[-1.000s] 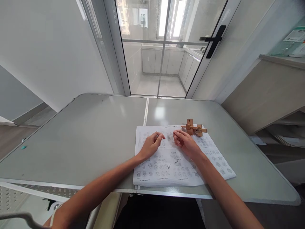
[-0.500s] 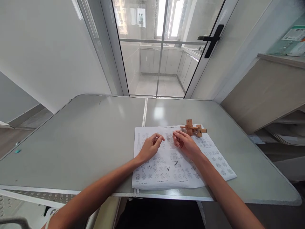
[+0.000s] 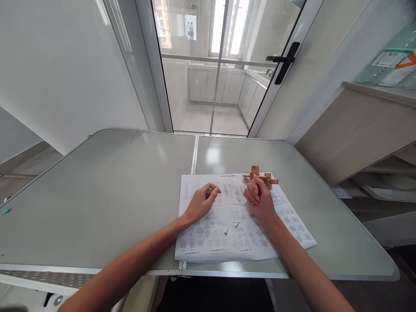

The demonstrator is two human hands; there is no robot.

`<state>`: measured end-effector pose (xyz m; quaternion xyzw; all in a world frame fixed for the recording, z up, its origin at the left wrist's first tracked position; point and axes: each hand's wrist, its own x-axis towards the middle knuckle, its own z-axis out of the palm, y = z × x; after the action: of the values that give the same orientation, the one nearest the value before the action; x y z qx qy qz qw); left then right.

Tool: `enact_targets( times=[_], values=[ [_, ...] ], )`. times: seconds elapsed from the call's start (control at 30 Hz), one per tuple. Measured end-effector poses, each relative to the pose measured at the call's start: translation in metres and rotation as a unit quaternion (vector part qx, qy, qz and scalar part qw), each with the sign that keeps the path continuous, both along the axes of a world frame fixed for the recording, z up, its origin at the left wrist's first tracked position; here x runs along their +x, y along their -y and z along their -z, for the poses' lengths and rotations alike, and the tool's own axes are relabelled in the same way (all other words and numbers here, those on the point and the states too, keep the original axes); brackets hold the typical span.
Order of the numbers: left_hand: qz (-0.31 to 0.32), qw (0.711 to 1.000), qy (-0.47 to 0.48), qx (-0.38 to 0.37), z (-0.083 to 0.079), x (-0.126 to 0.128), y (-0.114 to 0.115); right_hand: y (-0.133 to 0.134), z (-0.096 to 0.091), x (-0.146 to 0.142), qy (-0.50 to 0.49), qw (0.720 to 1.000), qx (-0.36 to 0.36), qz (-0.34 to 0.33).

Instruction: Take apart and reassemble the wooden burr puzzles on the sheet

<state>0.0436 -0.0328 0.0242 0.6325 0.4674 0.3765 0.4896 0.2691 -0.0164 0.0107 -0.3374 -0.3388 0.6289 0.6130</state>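
Note:
My left hand (image 3: 202, 202) rests on the left half of a printed sheet (image 3: 216, 216), its fingers loosely curled and the thumb close to the index finger. Nothing shows in it. Over the right half of the sheet, my right hand (image 3: 261, 198) is closed with its fingers bent inward; what it holds, if anything, is hidden. Just beyond its knuckles lies a group of interlocked wooden puzzle pieces (image 3: 255, 169) with dark marks on them, partly covered by that hand. Whether the fingertips touch the wood I cannot tell. Line diagrams and handwritten ticks cover the sheet.
The grey-green table (image 3: 97, 195) has a metal seam beside the sheet. A small teal object (image 3: 5, 211) lies at its far left edge. Behind stands a glass door with a black handle (image 3: 286, 63). Shelves (image 3: 367, 130) with plastic-wrapped items stand at the right.
My right hand has turned upward and moved right, closer to the wooden pieces, now covering part of them. The left hand stays nearly in place. The whole view has shifted slightly.

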Motion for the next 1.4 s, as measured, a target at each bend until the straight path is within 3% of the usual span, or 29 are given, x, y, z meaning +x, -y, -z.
enact_targets(
  times=[0.23, 0.47, 0.63, 0.8, 1.07, 1.4],
  values=[
    [-0.006, 1.000, -0.012, 0.017, -0.001, 0.000, -0.006, -0.007, 0.001, 0.019, 0.036, 0.994, 0.024, 0.099],
    [-0.004, 1.000, -0.016, 0.027, 0.002, -0.001, -0.008, -0.016, 0.014, 0.052, 0.058, 0.944, -0.012, 0.325],
    [0.002, 0.999, -0.022, 0.026, 0.001, -0.001, -0.008, -0.025, 0.024, 0.067, 0.065, 0.927, -0.036, 0.369],
    [0.004, 0.999, -0.018, 0.031, 0.002, -0.002, -0.008, -0.029, 0.029, 0.070, 0.066, 0.927, -0.048, 0.367],
    [0.001, 0.999, -0.016, 0.039, 0.006, -0.003, -0.011, -0.026, 0.033, 0.072, 0.043, 0.951, -0.058, 0.302],
    [-0.004, 0.999, -0.017, 0.042, 0.006, -0.002, -0.011, -0.021, 0.028, 0.097, 0.003, 0.980, -0.127, 0.152]
  ],
)
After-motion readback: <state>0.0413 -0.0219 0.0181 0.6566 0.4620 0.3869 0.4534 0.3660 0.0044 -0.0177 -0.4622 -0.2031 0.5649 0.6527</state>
